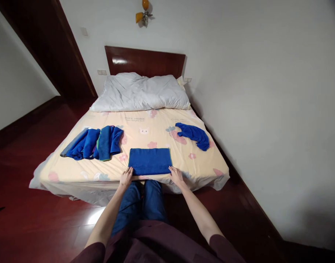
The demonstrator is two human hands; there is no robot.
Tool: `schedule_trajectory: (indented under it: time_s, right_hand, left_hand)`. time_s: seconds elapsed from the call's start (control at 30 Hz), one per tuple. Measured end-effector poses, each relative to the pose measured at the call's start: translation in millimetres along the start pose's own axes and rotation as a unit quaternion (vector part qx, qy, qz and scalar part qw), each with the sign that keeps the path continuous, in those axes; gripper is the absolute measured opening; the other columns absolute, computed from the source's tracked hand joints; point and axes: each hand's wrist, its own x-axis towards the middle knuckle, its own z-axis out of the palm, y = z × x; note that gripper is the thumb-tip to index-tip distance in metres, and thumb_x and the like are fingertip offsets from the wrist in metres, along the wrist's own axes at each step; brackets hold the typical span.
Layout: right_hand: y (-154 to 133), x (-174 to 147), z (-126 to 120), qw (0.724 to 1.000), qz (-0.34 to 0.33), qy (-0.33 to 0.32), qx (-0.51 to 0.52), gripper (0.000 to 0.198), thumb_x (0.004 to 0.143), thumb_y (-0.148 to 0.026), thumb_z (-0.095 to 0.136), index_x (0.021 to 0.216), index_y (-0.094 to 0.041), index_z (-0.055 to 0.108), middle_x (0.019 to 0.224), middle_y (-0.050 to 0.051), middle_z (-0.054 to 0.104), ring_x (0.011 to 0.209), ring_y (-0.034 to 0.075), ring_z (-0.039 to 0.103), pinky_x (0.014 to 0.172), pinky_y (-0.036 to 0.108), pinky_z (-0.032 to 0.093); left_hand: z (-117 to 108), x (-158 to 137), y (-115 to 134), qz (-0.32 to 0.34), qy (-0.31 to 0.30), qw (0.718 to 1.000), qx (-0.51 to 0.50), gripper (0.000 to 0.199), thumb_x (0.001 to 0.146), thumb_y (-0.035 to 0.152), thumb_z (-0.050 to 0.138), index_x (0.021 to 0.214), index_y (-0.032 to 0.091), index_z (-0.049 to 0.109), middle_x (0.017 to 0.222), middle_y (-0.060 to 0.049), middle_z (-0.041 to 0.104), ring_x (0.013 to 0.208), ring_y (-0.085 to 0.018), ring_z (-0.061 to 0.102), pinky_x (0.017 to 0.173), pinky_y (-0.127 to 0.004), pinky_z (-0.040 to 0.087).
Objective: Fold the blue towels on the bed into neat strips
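A blue towel with a thin green edge lies flat as a rectangle near the front edge of the bed. My left hand is closed at its near left corner, fingertips on the cloth. At the near right corner, my right hand holds the towel the same way, its thumb side hard to make out. To the left lie several rolled or folded blue towels side by side. One crumpled blue cloth rests on the right part of the bed, apart from both hands.
The bed has a cream sheet with pink prints. A grey-white quilt is bunched before the dark wooden headboard. The white wall runs close along the right side; reddish floor shows on the left.
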Motion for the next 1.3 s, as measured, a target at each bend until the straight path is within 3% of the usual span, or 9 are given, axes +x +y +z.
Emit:
schedule_trajectory:
  time_s: [0.23, 0.4, 0.53, 0.63, 0.77, 0.97, 1.13, 1.23, 1.3]
  right_hand:
    - [-21.7, 19.2, -5.4, 0.995, 0.028, -0.017, -0.092, 0.047, 0.086, -0.001, 0.047, 0.124, -0.02, 0.069, 0.128, 0.016, 0.069, 0.127, 0.027, 0.057, 0.101, 0.038, 0.046]
    - [-13.4, 18.6, -12.3, 0.994, 0.05, 0.006, -0.1, 0.043, 0.087, -0.005, 0.047, 0.116, -0.021, 0.074, 0.109, 0.015, 0.073, 0.106, 0.025, 0.067, 0.091, 0.032, 0.049]
    - [7.8, 1.7, -15.3, 0.999, 0.038, 0.028, -0.026, 0.046, 0.083, -0.006, 0.054, 0.12, -0.024, 0.074, 0.119, 0.011, 0.068, 0.105, 0.022, 0.066, 0.096, 0.029, 0.048]
    - [18.9, -7.9, -11.8, 0.998, 0.011, 0.055, 0.03, 0.046, 0.077, -0.002, 0.054, 0.111, -0.024, 0.077, 0.115, 0.009, 0.07, 0.113, 0.025, 0.061, 0.102, 0.033, 0.046]
    - [26.4, -6.0, 4.6, 0.985, 0.039, 0.111, 0.123, 0.05, 0.066, 0.003, 0.048, 0.099, -0.022, 0.078, 0.108, 0.007, 0.069, 0.109, 0.022, 0.062, 0.101, 0.032, 0.048]
    - [38.0, 4.1, 23.4, 0.96, 0.083, 0.125, 0.236, 0.061, 0.058, 0.003, 0.043, 0.104, -0.021, 0.076, 0.103, 0.006, 0.069, 0.097, 0.018, 0.068, 0.092, 0.029, 0.053]
    - [42.3, 8.8, 22.4, 0.958, 0.1, 0.131, 0.236, 0.04, 0.07, -0.005, 0.049, 0.097, -0.018, 0.075, 0.099, 0.008, 0.07, 0.095, 0.021, 0.067, 0.091, 0.032, 0.053]
    - [42.1, 9.5, 21.2, 0.957, 0.11, 0.134, 0.231, 0.022, 0.084, -0.021, 0.052, 0.085, -0.016, 0.073, 0.093, 0.011, 0.069, 0.089, 0.023, 0.066, 0.085, 0.033, 0.054]
    - [41.6, 9.3, 20.5, 0.958, 0.113, 0.133, 0.23, 0.027, 0.09, -0.032, 0.051, 0.079, -0.017, 0.071, 0.089, 0.011, 0.068, 0.087, 0.024, 0.065, 0.083, 0.033, 0.053]
  left_hand:
    - [-8.6, 20.9, 15.9, -0.04, 0.002, 0.999, -0.011, 0.049, 0.082, 0.0, 0.055, 0.129, 0.011, 0.061, 0.133, -0.025, 0.06, 0.128, -0.033, 0.057, 0.098, -0.046, 0.051]
    - [-17.9, 17.2, 5.2, -0.027, 0.029, 0.998, -0.038, 0.041, 0.08, -0.001, 0.056, 0.115, 0.015, 0.068, 0.121, -0.021, 0.067, 0.119, -0.031, 0.063, 0.098, -0.045, 0.051]
    - [-16.0, -0.2, -17.6, 0.009, 0.029, 0.997, -0.074, 0.045, 0.077, 0.002, 0.058, 0.117, 0.019, 0.069, 0.121, -0.014, 0.07, 0.116, -0.026, 0.065, 0.103, -0.04, 0.048]
    - [-6.7, -9.1, -32.3, 0.01, 0.06, 0.983, -0.176, 0.046, 0.073, 0.003, 0.055, 0.112, 0.02, 0.073, 0.121, -0.009, 0.072, 0.116, -0.024, 0.065, 0.104, -0.037, 0.049]
    - [6.7, -11.1, -38.7, -0.053, 0.135, 0.934, -0.326, 0.047, 0.063, 0.004, 0.051, 0.099, 0.02, 0.078, 0.117, -0.007, 0.071, 0.115, -0.025, 0.063, 0.105, -0.043, 0.049]
    - [11.2, -6.1, -33.0, -0.135, 0.172, 0.901, -0.375, 0.046, 0.059, 0.008, 0.053, 0.096, 0.018, 0.078, 0.107, -0.008, 0.063, 0.108, -0.023, 0.063, 0.103, -0.039, 0.05]
    - [11.3, -1.0, -38.1, -0.168, 0.184, 0.893, -0.375, 0.026, 0.071, 0.025, 0.056, 0.086, 0.017, 0.075, 0.097, -0.009, 0.063, 0.103, -0.026, 0.062, 0.096, -0.038, 0.052]
    - [10.4, 0.4, -43.3, -0.192, 0.194, 0.889, -0.367, 0.032, 0.079, 0.039, 0.053, 0.083, 0.015, 0.073, 0.094, -0.012, 0.063, 0.103, -0.028, 0.061, 0.093, -0.039, 0.053]
    - [9.2, 0.4, -45.3, -0.2, 0.201, 0.888, -0.362, 0.036, 0.081, 0.043, 0.051, 0.082, 0.014, 0.073, 0.093, -0.014, 0.063, 0.103, -0.029, 0.06, 0.094, -0.039, 0.053]
